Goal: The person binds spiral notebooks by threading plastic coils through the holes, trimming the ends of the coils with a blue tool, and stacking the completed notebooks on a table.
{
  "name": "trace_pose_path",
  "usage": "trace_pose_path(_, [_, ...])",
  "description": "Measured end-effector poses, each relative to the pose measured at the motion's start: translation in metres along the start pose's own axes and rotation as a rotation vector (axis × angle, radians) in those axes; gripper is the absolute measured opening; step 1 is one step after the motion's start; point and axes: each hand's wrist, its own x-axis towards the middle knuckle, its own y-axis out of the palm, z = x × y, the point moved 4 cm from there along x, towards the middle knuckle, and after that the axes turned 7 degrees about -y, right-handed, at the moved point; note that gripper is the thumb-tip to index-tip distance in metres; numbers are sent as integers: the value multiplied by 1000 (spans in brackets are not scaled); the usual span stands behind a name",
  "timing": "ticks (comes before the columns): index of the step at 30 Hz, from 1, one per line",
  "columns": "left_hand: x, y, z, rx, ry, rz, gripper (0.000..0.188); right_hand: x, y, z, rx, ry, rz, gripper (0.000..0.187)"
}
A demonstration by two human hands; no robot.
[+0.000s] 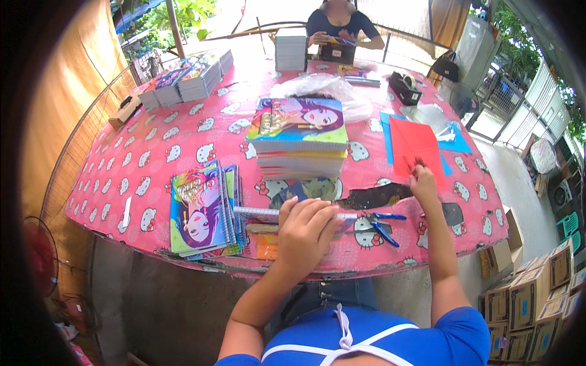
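My left hand [308,235] is closed over a notebook [259,212] at the near table edge; its pale, evenly marked edge faces up. My right hand [423,183] is on the right, fingers pinched at a small dark, thin-stranded thing over a red sheet [416,143]; what it is I cannot make out. Blue-handled pliers [383,229] lie between my hands. To the left of my left hand rests a pile of spiral notebooks [198,210] with illustrated covers. Beyond it rises a taller stack of the same kind of notebooks [297,125].
Pink patterned cloth [165,137] covers the table. Clear plastic [348,94] lies behind the middle stack, and blue sheets [455,139] lie under the red one. More notebook stacks [189,79] and a black tape dispenser [405,90] stand farther off. A person [342,27] sits opposite. Cardboard boxes [528,299] fill the lower right.
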Motion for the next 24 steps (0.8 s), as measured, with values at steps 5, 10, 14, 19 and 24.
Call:
trace_pose_path(5, [1,-6,-2,-14,-5,-75,12,-28,-69,137,616,-219,89,22])
trace_pose_path(10, [3,-2,-5,-13,-41,-48,14,-53,-99,191,864,-262,109,25])
trace_pose_path(14, [0,-3,-6,-19,-52,-23,18,-49,-102,195,854,-280,121,24])
trace_pose_path(19, [-14,-8,-8,-26,5,-26,23,-38,-108,200,916,-395,314,22])
trace_pose_path(24, [-28,-9,-12,-19,29,-40,24,-37,-102,203,945,-410,479,22])
